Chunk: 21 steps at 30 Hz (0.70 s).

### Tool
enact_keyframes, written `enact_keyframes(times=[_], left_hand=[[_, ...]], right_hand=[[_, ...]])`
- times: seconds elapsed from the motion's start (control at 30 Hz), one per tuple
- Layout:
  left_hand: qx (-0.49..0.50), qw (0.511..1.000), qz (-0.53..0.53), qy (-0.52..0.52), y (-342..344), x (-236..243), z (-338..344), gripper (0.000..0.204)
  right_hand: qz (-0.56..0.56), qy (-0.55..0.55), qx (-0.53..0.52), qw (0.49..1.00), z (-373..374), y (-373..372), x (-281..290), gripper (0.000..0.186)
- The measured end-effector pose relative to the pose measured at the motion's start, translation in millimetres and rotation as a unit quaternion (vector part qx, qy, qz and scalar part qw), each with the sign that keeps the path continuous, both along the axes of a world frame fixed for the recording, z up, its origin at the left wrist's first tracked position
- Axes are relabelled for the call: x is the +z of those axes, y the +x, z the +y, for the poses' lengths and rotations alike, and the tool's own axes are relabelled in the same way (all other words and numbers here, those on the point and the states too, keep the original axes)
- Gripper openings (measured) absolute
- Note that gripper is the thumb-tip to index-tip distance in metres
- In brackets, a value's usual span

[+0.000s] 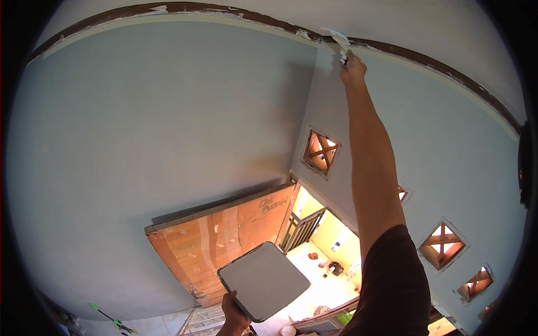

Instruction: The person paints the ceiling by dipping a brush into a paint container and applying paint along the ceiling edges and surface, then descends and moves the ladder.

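Note:
My right hand [353, 68] is raised high at the far wall corner. Its fingers are closed round a putty knife [339, 40], whose pale, wide blade is up against the dark brown trim [381, 45] just below the ceiling. Lower down, my left hand [234, 313] grips a grey square tray [264, 283] by its near left edge. The tray has rounded corners and a dark rim, and it is tilted. No separate lump shows on its surface.
Pale blue walls [168, 106] meet at the corner. An orange-brown wooden door [230, 235] stands open behind the tray, beside a bright doorway. Diamond-shaped vents [443, 245] with wooden crosses pierce the right wall. A green-and-black stick [112, 319] lies at lower left.

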<state>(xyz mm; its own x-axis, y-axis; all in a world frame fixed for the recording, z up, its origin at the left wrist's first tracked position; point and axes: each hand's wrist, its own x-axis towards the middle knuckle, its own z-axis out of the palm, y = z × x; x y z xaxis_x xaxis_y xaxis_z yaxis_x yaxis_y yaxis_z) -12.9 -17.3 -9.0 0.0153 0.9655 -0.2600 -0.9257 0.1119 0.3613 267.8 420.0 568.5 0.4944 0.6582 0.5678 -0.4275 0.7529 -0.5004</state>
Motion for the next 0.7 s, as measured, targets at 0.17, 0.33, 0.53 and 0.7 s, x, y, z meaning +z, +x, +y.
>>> enact_keyframes(times=[0.17, 0.33, 0.53, 0.7], left_hand=[[-0.018, 1.000, -0.020, 0.006, 0.9, -15.4, 5.1, 0.052], [-0.022, 0.999, -0.023, 0.011, 0.0, -9.8, 7.4, 0.054], [-0.029, 0.999, -0.024, 0.012, -1.6, 7.5, -0.9, 0.055], [0.008, 1.000, -0.008, 0.011, -2.0, -0.8, -4.9, 0.054]], right_hand=[[0.016, 0.122, 0.044, 0.991, -53.1, 50.7, -54.1, 0.015], [-0.016, 0.051, 0.032, 0.998, -35.8, 45.4, -60.1, 0.019], [-0.021, -0.007, 0.007, 1.000, 17.3, -19.3, -23.9, 0.017], [0.012, -0.035, 0.002, 0.999, 25.5, -62.0, 3.5, 0.016]])
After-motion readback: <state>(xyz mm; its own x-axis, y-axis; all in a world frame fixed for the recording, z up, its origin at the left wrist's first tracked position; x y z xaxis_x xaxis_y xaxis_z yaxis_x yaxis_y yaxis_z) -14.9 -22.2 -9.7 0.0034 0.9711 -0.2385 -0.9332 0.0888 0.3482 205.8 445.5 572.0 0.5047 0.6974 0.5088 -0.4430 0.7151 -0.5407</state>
